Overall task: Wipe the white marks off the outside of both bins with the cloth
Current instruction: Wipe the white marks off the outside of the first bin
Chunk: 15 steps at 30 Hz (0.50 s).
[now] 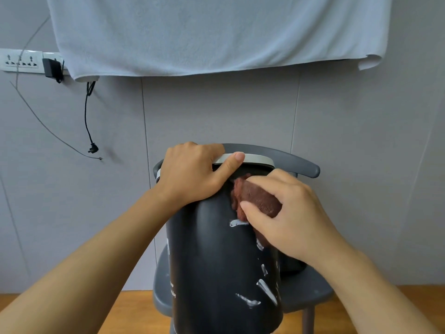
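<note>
1. Dark bin (pixel 216 261), tilted toward the camera on a grey chair (pixel 310 289), with white marks (pixel 249 302) streaked down its right flank and one smear just below the cloth (pixel 257 201).
2. Brown cloth bunched and pressed against the upper wall of the bin, gripped in the right hand (pixel 289 213), fingers curled round the wad.
3. Left hand (pixel 192 174) clamped over the pale rim (pixel 255 160), thumb laid along it, steadying the bin.
4. Likely best handled with firm downward strokes over each streak, the rim grip kept tight so the tilted bin cannot slide off the seat; cloth refolded to a clean face once smeared.
5. Several marks lower down not yet wiped; part of another dark object (pixel 292 267), perhaps the second bin, behind on the seat.
6. Wooden floor (pixel 72 302) beneath; grey panelled wall (pixel 216 109) behind, pale towel (pixel 204 32) hanging above, power strip (pixel 21 61) and dangling black cable (pixel 86 116) at left.
</note>
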{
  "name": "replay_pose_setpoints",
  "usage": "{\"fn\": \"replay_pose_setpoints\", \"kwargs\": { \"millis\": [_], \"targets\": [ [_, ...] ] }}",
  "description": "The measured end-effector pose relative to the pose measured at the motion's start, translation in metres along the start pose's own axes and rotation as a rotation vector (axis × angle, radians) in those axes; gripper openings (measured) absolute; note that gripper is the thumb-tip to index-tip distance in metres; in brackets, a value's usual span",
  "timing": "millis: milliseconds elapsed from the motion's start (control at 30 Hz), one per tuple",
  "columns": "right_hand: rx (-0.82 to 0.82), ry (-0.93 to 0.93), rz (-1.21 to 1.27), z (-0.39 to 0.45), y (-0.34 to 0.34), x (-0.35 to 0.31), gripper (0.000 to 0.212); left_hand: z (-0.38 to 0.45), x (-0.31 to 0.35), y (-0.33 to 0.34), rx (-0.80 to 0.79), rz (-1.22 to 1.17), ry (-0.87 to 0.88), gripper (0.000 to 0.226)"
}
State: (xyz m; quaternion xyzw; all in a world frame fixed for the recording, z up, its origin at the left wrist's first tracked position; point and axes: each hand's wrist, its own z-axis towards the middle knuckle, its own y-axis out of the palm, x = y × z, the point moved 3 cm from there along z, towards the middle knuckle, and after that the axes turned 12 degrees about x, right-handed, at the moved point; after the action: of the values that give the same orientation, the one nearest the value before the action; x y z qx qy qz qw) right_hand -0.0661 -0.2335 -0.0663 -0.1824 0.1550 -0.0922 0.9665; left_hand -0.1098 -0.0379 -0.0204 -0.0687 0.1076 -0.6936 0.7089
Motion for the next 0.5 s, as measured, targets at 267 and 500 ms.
{"fn": "replay_pose_setpoints", "kwargs": {
  "millis": [267,500],
  "targets": [
    [-0.167,0.050,0.057,-0.004,-0.003,0.003,0.028,0.000,-0.001,0.000,-0.006,-0.003,0.012,0.063],
    [-0.586,-0.142,-0.037,-0.021,0.010,-0.015,0.007,-0.003,-0.010,0.000,-0.023,0.013,-0.037,0.068]
  ]
}}
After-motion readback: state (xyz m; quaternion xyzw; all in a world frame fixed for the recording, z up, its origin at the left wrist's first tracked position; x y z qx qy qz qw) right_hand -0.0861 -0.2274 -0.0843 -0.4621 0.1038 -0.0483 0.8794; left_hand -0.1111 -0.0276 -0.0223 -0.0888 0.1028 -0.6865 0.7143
